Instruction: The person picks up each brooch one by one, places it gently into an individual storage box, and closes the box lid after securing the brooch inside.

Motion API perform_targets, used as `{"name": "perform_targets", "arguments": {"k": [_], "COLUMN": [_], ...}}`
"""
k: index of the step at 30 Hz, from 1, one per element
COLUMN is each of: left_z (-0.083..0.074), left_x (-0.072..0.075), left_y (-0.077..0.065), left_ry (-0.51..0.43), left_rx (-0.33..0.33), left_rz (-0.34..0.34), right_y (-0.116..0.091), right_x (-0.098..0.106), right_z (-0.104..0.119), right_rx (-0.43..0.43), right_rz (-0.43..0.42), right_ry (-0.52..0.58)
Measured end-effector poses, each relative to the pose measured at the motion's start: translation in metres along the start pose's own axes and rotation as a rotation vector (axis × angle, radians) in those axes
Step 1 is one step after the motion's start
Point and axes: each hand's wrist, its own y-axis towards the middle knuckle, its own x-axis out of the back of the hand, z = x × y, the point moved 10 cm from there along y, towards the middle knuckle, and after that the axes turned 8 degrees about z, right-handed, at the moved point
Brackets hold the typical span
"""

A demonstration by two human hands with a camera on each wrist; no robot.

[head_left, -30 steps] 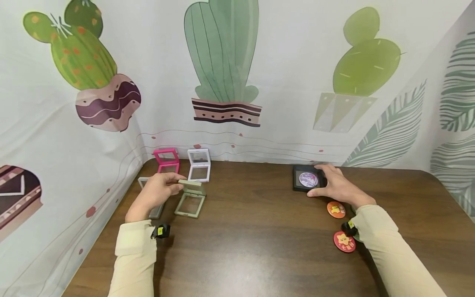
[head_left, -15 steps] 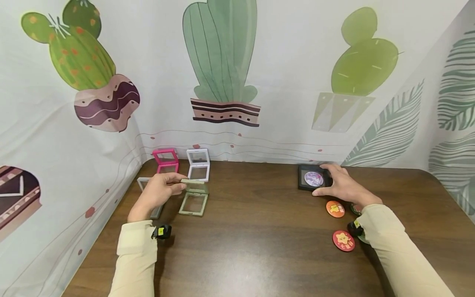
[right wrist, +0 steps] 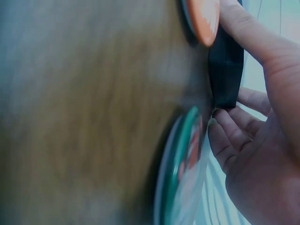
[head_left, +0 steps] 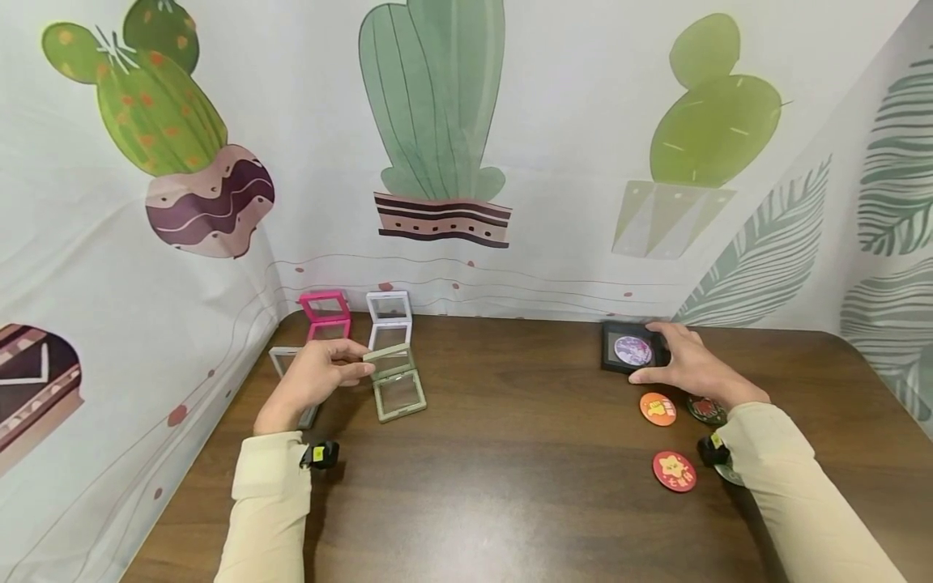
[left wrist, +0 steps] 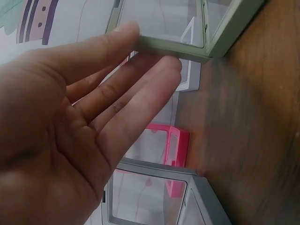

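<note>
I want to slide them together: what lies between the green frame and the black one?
Bare brown tabletop; the head view shows that stretch, from the green frame at the left hand to the black frame at the right hand.

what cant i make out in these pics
Head view: middle of the grey frame, behind the left hand.
Head view: part of the green badge, behind the right cuff.
Head view: right edge of the black frame, behind the right hand.
Right wrist view: part of the orange badge, cut off by the top edge.
</note>
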Motion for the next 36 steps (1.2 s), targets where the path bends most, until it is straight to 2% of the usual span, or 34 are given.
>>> {"name": "perform_targets", "arguments": {"k": [9,14,23,36], "left_z": [-0.004,-0.008,-0.010,-0.013], "left_x": [-0.010,-0.016,-0.025,-0.033], "left_y": [0.003,0.006,0.013,0.017], "left_ry": [-0.054,-0.068,-0.072,-0.045], "left_rx": [-0.032,-0.053,-0.052,-0.064], "left_rz": [0.021,0.020,0.004,-0.011], "right_y": [-0.008,-0.010,-0.015,-0.021], "right_x": [0.003,0.008,0.013,0.015], "right_z": [-0.011,-0.015,-0.024,-0.036], "right_rx": [-0.043,-0.039,-0.036,-0.080], "right_rz": [0.009,-0.013,-0.052,-0.040], "right_ry": [0.064,0.040,0.012,0.033]}}
